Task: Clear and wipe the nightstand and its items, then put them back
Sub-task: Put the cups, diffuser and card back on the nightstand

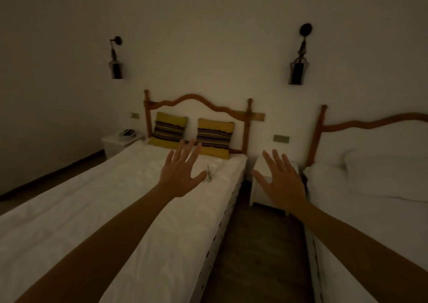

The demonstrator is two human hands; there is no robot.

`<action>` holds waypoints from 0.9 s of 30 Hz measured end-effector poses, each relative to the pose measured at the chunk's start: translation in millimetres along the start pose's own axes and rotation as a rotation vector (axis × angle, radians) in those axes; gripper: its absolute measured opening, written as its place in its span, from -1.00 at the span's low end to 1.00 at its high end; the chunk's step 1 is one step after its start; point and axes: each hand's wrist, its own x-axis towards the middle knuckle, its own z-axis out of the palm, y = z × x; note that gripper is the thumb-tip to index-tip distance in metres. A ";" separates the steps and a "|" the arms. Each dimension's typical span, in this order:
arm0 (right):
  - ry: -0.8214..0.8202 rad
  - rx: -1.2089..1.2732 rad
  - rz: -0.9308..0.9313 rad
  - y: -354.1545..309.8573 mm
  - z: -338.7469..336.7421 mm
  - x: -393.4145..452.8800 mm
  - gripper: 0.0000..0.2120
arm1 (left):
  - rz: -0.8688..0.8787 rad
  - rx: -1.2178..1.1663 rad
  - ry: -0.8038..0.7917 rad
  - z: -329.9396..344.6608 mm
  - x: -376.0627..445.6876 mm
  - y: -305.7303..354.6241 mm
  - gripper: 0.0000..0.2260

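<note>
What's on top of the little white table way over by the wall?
A dark, phone-like thing sits on the far nightstand. It is too dim and blurred to be sure, and nothing else shows.

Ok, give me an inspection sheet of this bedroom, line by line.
Surface: white nightstand between the beds, top mostly hidden by the right hand.
Job's things: small object on the left bed, too dim to identify.
Clutter: phone on the far nightstand; two striped cushions.
Grippers: left hand and right hand both open, fingers spread, holding nothing.
Cables: nothing seen.
Surroundings: two unlit wall lamps, right bed, dim room.
</note>
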 end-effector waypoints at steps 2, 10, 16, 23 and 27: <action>0.007 -0.013 0.014 27.1 13.4 32.4 -0.20 | 0.031 -0.015 0.015 25.0 47.4 8.8 -0.24; 0.006 -0.047 0.044 144.2 83.9 192.6 -0.24 | 0.106 0.015 -0.009 145.6 236.5 39.1 -0.24; -0.014 -0.031 0.052 220.8 124.5 328.3 -0.26 | 0.031 0.021 -0.023 219.0 376.9 43.6 -0.23; -0.042 -0.018 0.029 285.0 188.7 465.6 -0.25 | 0.024 0.006 -0.088 303.0 508.2 27.8 -0.26; -0.058 -0.017 0.022 309.0 247.7 546.1 -0.24 | 0.035 0.012 -0.131 370.8 577.4 2.7 -0.26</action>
